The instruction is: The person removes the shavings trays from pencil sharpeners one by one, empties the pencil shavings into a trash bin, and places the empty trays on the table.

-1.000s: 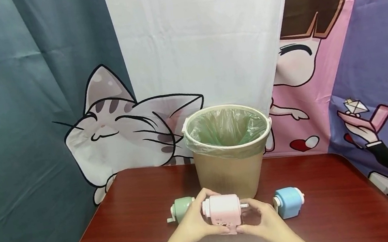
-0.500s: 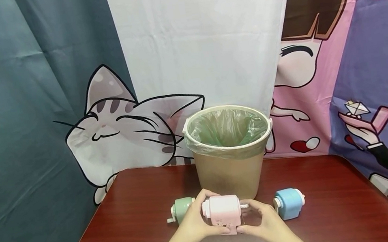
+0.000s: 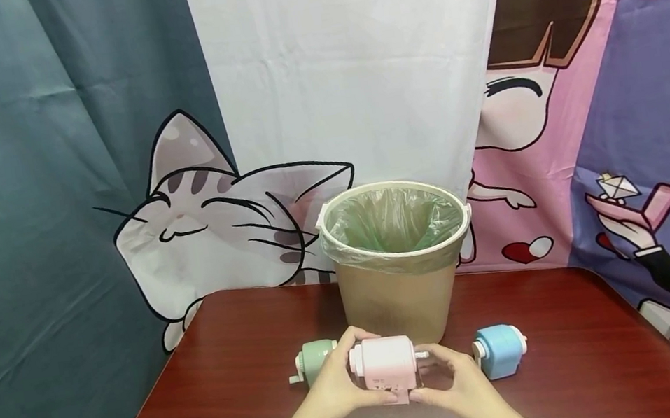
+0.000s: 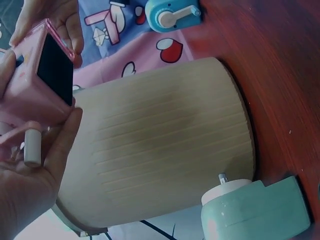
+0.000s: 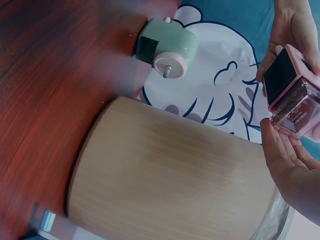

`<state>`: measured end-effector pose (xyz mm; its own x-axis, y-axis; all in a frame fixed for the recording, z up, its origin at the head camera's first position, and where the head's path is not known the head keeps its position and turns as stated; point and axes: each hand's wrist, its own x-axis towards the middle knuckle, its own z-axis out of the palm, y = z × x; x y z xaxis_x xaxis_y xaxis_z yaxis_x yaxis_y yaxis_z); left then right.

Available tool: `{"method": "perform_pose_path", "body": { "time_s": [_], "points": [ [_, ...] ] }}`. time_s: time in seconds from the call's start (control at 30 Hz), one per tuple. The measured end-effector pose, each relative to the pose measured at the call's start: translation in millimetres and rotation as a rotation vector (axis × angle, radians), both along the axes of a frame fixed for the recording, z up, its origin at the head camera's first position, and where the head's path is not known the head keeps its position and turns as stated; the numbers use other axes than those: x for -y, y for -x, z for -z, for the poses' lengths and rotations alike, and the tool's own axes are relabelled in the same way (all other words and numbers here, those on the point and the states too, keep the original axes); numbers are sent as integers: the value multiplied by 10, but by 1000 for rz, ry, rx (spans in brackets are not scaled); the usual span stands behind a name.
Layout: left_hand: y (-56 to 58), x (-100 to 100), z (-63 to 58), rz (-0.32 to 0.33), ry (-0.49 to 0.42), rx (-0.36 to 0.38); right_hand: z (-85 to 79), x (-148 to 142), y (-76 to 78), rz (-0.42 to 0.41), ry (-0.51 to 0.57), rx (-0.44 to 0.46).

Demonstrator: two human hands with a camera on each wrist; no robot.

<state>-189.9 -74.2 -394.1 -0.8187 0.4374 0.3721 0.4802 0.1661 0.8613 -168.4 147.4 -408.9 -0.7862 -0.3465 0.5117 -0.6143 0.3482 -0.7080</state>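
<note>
A pink crank pencil sharpener [image 3: 387, 364] is held up by both hands over the table's near part. My left hand [image 3: 335, 384] grips its left side, thumb in front and fingers over the top. My right hand [image 3: 457, 378] holds the lower right side, where a see-through shavings drawer [image 5: 298, 114] shows in the right wrist view. In the left wrist view, the crank's pale knob [image 4: 32, 148] lies by the left palm, and the sharpener's dark base [image 4: 56, 70] faces the camera. Behind the left hand stands a green sharpener [image 3: 314, 360], partly covered; a blue sharpener [image 3: 500, 352] stands to the right.
A beige bin [image 3: 393, 293] with a see-through liner [image 3: 394, 222] stands on the reddish-brown table [image 3: 222, 365], just beyond the hands. Behind the table hangs a printed cloth [image 3: 349, 73] with cartoon figures.
The head view has shifted very slightly. Both hands and the pink pencil sharpener keep almost the same position and pose.
</note>
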Motion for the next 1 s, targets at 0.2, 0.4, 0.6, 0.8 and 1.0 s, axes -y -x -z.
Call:
{"method": "perform_pose_path", "body": {
  "time_s": [0.2,0.4,0.6,0.8,1.0],
  "points": [
    [-21,-12,-9,-53,6,-11,-27,-11,7,24,-16,11],
    [-28,4,-9,-48,26,4,-22,-30,-16,26,-16,50],
    [-12,14,-3,-31,24,-3,-18,-35,0,13,-13,36],
    [-20,24,-8,-28,18,-1,-22,-41,-6,-34,1,22],
    [-39,52,0,-33,12,18,-12,-23,-27,-14,3,75]
  ]
}}
